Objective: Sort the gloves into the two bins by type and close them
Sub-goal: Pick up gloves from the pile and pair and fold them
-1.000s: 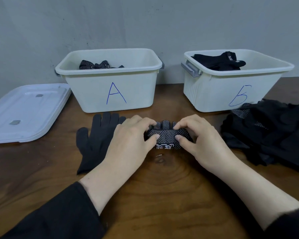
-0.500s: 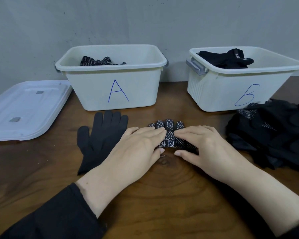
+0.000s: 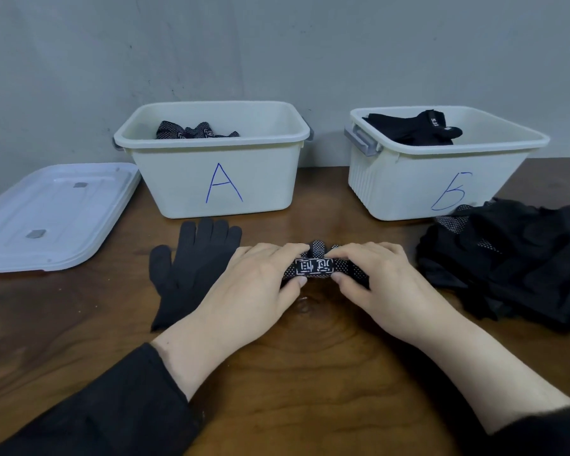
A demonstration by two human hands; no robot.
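Observation:
A folded black glove with white dots [image 3: 315,267] lies on the wooden table in front of me, its printed label facing me. My left hand [image 3: 257,291] and my right hand [image 3: 382,284] each pinch one end of it, fingers on top and thumbs at the near edge. Bin A [image 3: 165,182] stands behind on the left and holds dotted gloves [image 3: 191,130]. Bin B [image 3: 405,189] stands behind on the right and holds plain black gloves [image 3: 415,128]. Both bins are open.
A plain black glove [image 3: 195,258] lies flat just left of my left hand. A pile of black gloves [image 3: 514,258], some dotted, sits at the right in front of bin B. White lids [image 3: 53,212] lie at the far left.
Both hands have folded the dotted glove over towards me and flattened it, so its label now shows and only its fingertips stick out behind.

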